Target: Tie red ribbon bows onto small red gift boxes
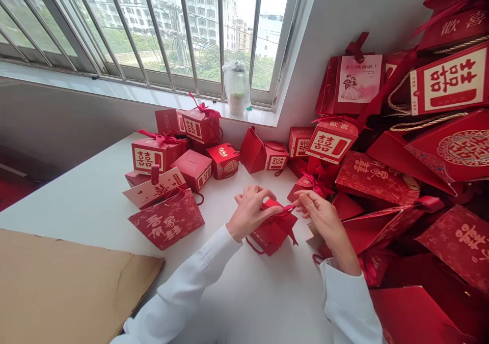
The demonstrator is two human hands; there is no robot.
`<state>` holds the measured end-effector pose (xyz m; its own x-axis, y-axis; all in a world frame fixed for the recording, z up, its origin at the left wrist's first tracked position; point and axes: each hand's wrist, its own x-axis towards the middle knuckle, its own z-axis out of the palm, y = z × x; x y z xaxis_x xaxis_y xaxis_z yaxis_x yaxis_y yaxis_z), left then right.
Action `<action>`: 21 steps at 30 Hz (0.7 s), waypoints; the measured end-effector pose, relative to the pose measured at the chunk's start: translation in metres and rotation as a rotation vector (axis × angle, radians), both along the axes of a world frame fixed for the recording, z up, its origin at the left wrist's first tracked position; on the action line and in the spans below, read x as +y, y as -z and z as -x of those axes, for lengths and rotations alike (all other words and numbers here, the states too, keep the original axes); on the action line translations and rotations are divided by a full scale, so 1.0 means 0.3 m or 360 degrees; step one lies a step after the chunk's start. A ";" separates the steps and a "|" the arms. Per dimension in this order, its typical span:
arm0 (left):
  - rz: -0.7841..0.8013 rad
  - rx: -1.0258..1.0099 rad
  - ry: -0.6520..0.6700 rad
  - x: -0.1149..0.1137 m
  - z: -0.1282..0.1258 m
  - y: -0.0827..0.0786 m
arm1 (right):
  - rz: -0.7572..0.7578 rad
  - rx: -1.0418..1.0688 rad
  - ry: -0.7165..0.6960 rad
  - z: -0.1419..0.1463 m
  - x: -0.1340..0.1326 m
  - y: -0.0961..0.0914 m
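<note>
In the middle of the white table (91,191) stands a small red gift box (272,238) with a loop handle at its lower left. My left hand (250,212) pinches a red ribbon (284,211) at the top of the box. My right hand (319,214) comes in from the other side, its thumb and forefinger closed on the ribbon's other end. The ribbon seems to be mid-tie, and my fingers hide part of it. Several finished red boards with double-happiness characters and bows (160,153) stand just behind.
Red boxes and bags with gold characters (420,130) are heaped up the right side against the wall. A brown cardboard sheet (69,283) lies at the near left. A plastic-wrapped bottle (236,88) stands on the sill of a barred window (171,28).
</note>
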<state>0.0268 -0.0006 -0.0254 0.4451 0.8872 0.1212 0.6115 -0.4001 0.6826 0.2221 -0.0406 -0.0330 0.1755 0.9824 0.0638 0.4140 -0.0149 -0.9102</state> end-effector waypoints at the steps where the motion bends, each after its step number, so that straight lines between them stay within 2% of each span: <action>1: -0.0003 0.0008 -0.0049 0.010 0.012 -0.003 | 0.0059 -0.0042 -0.0036 -0.006 -0.003 -0.002; 3: 0.0055 0.0035 -0.0083 0.034 0.038 -0.006 | 0.0129 -0.0127 -0.0069 -0.010 -0.008 -0.002; 8: 0.0219 0.0005 0.0186 0.074 0.077 -0.012 | 0.0100 -0.0240 -0.0182 0.010 -0.011 0.002; 13: 0.0250 -0.0051 0.0267 0.075 0.072 -0.009 | 0.0135 -0.0247 -0.0263 0.034 -0.014 -0.016; 21: 0.0199 -0.0355 0.0116 0.072 0.053 -0.001 | 0.0131 -0.0230 -0.0213 0.030 -0.008 -0.003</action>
